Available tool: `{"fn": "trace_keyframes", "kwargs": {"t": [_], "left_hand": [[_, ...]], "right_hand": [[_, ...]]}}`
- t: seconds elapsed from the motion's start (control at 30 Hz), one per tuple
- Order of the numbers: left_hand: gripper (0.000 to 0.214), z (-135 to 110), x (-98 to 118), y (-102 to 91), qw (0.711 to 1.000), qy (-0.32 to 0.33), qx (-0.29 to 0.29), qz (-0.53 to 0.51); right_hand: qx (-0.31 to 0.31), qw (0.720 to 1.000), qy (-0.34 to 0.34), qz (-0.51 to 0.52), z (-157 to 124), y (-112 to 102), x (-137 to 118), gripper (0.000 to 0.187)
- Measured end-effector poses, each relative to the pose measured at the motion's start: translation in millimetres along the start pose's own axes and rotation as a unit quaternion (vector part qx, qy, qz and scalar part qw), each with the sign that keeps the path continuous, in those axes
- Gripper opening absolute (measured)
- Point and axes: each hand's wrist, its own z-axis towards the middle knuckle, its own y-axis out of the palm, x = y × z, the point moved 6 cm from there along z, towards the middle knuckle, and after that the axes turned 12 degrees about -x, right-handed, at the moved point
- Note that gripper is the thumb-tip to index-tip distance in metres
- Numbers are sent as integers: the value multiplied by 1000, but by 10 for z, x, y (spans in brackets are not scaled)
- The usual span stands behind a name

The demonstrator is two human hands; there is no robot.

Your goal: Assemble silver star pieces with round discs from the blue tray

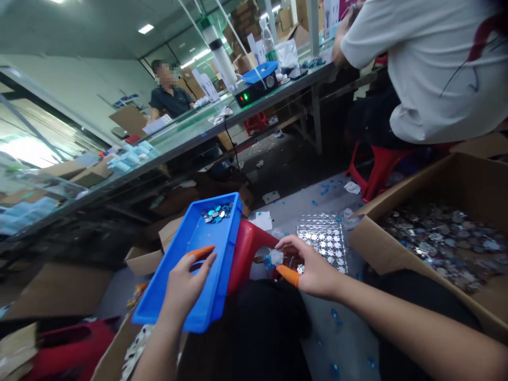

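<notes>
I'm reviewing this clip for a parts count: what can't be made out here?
From the head view:
- The small piece at the right hand: partly hidden by the fingers, too blurred to identify.
- The discs in the blue tray: too small to count.
- The cardboard box: cut off by the right edge.
- The co-worker's hands: cut off by the top edge.

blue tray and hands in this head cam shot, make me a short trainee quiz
1. True or false: the silvery discs in the blue plastic tray lie gathered at its far end.
2. What fills the open cardboard box on the right? A: loose metal discs; B: water bottles; C: red stools.
3. Fill in the blank: the right hand wears an orange finger cot on its ____.

Key: 1 true; 2 A; 3 thumb
</notes>
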Motion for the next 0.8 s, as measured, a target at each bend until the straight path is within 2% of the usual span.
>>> {"fn": "trace_keyframes", "kwargs": {"t": [0.07,0.13,0.23,0.33,0.53,0.67,0.73,0.8], "left_hand": [[48,-288,434,158,993,40,-54,-102],[41,-589,777,289,986,77,-89,-121],[20,-1040,985,302,983,113,-76,-120],[10,-1506,886,108,985,113,-19,-131],[10,-2407,474,-332,982,116,82,-124],[17,-2755,210,-375,979,60,59,-183],[15,-2870,154,-362,979,49,44,-195],[14,-2969,124,-365,979,46,53,-194]], "right_hand": [[-19,1000,-6,-21,-69,121,-105,33],[-42,998,-19,-31,-146,301,-198,34],[-65,996,-41,-42,-286,643,-330,34],[-78,995,-42,-38,-447,1021,-439,34],[-84,996,-20,-14,-708,1712,-602,35],[-104,992,-24,-67,-794,2071,-678,38],[-114,988,-40,-100,-820,2217,-691,38],[-119,982,-64,-132,-841,2344,-698,36]]}}
